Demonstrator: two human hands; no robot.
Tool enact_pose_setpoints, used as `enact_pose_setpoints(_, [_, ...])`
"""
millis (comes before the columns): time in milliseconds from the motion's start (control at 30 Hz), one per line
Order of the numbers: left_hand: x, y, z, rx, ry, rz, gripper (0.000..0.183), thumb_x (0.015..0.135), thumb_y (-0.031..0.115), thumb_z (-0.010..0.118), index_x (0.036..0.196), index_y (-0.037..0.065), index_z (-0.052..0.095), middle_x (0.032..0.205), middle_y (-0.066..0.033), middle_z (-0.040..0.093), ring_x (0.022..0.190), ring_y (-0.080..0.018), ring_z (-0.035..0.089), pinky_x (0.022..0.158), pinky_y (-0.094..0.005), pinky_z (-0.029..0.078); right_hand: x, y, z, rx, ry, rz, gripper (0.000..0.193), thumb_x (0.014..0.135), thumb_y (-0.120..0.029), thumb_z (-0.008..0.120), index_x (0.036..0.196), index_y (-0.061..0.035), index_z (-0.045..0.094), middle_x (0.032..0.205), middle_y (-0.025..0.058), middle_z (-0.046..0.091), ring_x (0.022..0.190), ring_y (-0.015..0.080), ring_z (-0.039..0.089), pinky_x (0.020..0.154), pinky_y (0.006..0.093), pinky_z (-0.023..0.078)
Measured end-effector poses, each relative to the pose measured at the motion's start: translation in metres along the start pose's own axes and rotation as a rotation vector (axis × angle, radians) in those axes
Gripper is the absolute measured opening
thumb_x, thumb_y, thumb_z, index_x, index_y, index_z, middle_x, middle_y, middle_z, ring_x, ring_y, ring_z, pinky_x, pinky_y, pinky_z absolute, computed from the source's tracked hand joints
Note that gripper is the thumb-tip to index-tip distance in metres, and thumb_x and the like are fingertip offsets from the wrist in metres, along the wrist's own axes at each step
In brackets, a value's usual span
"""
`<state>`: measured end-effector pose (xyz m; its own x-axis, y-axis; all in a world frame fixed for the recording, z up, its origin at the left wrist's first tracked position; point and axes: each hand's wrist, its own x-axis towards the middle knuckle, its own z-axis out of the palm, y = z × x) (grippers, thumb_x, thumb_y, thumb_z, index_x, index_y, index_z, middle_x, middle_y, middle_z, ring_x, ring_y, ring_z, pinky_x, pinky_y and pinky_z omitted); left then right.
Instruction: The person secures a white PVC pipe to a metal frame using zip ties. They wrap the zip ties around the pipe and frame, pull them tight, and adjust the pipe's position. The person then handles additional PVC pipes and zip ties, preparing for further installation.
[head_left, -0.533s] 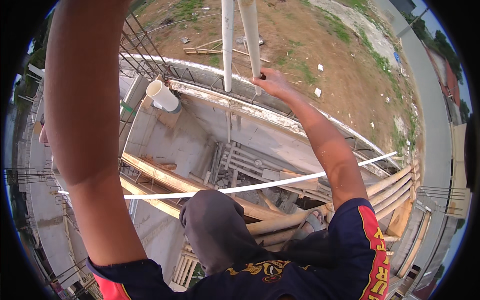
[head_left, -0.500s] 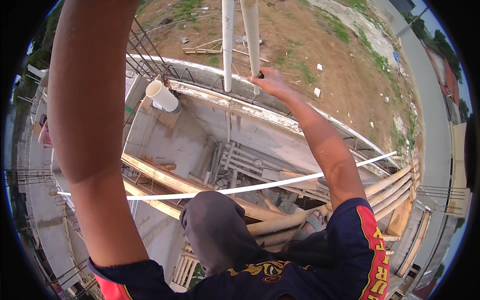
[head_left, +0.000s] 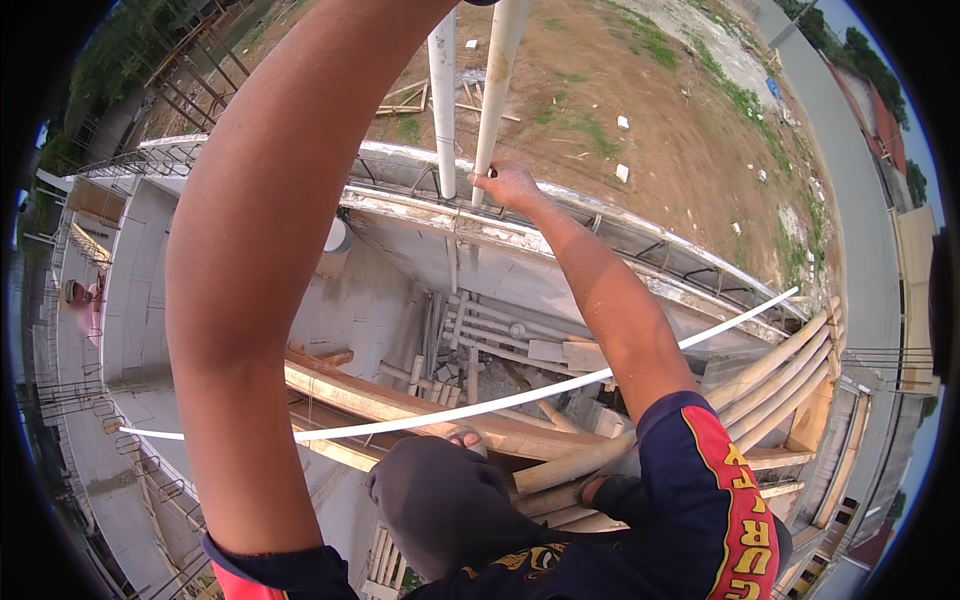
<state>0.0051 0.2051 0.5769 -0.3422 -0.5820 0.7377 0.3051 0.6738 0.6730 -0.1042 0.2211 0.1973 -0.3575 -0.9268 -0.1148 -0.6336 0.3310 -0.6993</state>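
Note:
My right hand (head_left: 508, 187) is closed around the lower end of an upright off-white pipe (head_left: 502, 70), above the wall's edge. A second upright white pipe (head_left: 442, 105) stands just left of it; my fingers are apart from that one. My left arm (head_left: 265, 260) reaches up past the upper edge, so the left hand is out of sight. Both pipes also run out of view at the top. A long thin white pipe (head_left: 520, 398) lies crosswise below my arms, bowed by the lens and partly hidden behind my left forearm.
Below me is a walled pit with rubble and several pipes (head_left: 510, 325) at its bottom. Timber beams (head_left: 400, 392) and bamboo poles (head_left: 775, 385) span it near my feet. Rebar (head_left: 690, 278) runs along the wall top. Another person (head_left: 85, 305) is at far left.
My left arm has swung right across the view. The right hand and the pipe it holds appear slightly further left and lower; the whole view has shifted too.

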Motion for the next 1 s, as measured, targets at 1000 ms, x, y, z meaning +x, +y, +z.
enact_pose_setpoints(1000, [0.023, -0.190, 0.061, 0.377, 0.204, -0.024, 0.057, 0.094, 0.047, 0.047, 0.128, 0.001, 0.054, 0.121, -0.0203, 0.061, 0.104, -0.0319, 0.061, 0.088, -0.0393, 0.046, 0.046, 0.072, 0.046, 0.010, -0.125, 0.204, 0.044, 0.082, -0.044, 0.067, 0.110, -0.0101, 0.068, 0.104, 0.0136, 0.069, 0.100, 0.0303, 0.064, 0.087, 0.0419, 0.048])
